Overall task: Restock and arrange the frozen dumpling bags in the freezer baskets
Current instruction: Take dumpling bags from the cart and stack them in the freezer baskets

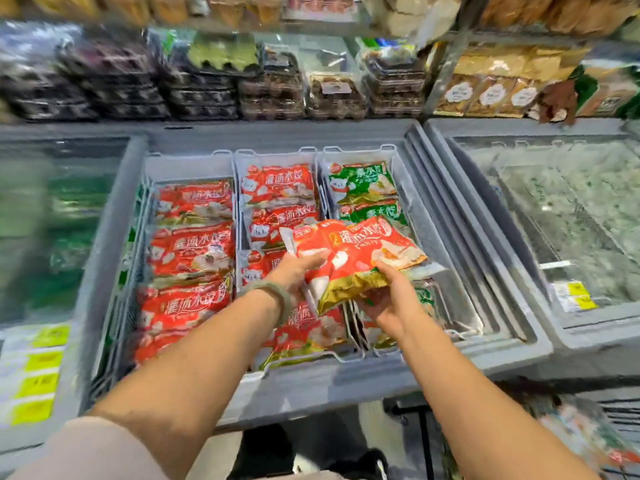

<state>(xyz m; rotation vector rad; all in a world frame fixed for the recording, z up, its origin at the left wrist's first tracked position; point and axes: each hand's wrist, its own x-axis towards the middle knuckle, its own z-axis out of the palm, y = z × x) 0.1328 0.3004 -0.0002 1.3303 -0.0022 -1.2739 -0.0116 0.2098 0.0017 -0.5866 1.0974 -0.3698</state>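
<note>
A red dumpling bag (353,251) with a gold bottom edge hangs above the open freezer, held by both hands. My left hand (294,275) grips its left side and my right hand (388,299) grips its lower right corner from beneath. Below lie three white wire baskets: the left basket (188,166) and the middle basket (275,157) hold red bags (190,252), the right basket (356,152) holds green bags (362,183) at the back. More bags stand under my right hand, partly hidden.
The grey freezer rim (311,386) runs in front of me. A second chest freezer with a frosted glass lid (571,220) stands at the right. Shelves of egg cartons (207,88) and packaged goods sit behind. Yellow price labels (38,382) line the left edge.
</note>
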